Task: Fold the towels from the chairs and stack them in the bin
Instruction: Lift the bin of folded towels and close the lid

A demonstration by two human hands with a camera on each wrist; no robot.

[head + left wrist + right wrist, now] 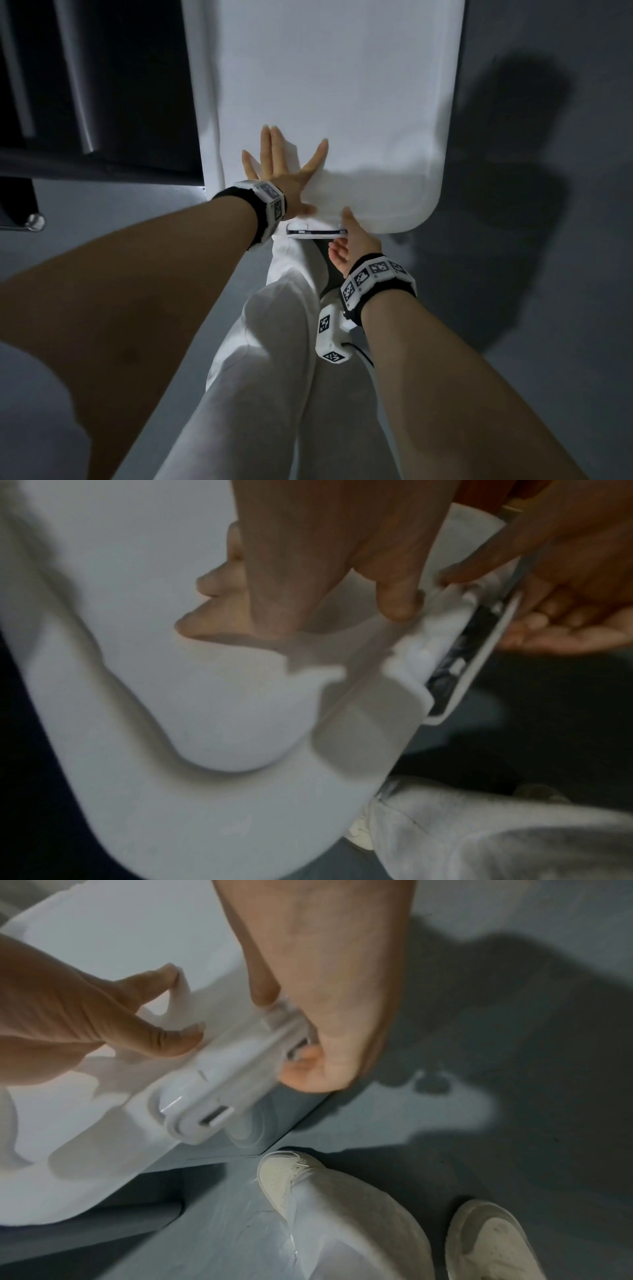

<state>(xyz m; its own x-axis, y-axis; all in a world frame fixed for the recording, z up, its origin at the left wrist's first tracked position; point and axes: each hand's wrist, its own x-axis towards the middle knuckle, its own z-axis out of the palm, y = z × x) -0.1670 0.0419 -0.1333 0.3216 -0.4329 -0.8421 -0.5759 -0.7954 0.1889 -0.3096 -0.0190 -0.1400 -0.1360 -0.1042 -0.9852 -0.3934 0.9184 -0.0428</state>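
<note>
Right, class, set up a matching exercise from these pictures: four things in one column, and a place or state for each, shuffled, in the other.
Things:
1. left hand
2. right hand
3. lid
4. shoes

Places or states:
a. on the grey floor
b. fingers spread, flat on the lid
c. gripping the latch at the lid's near edge
d. white, with rounded corners

Pairs: 1-b, 2-c, 3-d, 4-a
</note>
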